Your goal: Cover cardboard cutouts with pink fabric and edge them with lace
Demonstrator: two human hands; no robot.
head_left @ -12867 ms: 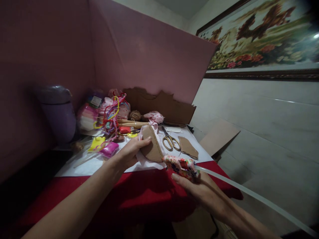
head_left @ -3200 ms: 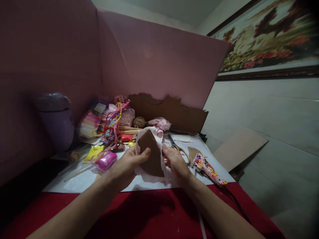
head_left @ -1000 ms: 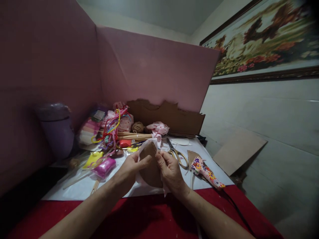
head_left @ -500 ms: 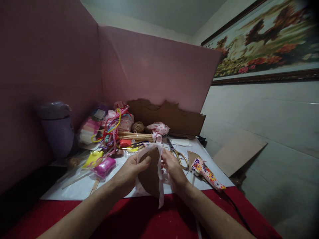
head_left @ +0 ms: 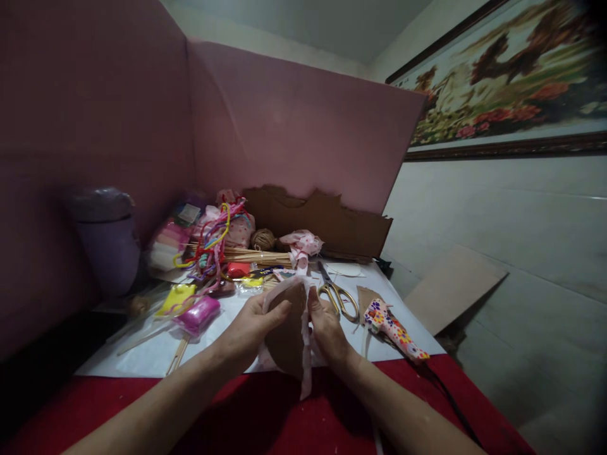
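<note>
Two hands | left hand, right hand pinch cardboard piece | long axis upright, tip up

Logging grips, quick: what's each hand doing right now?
Left hand: closed, gripping the cardboard piece.
Right hand: closed, pinching the white fabric along that piece's edge.

Gold-handled scissors lie on the white sheet covering the worktop, near a flower-patterned glue gun. Behind them are a twine ball, bamboo sticks, tangled pipe cleaners and a jagged cardboard strip. A purple bin stands at the left.
</note>
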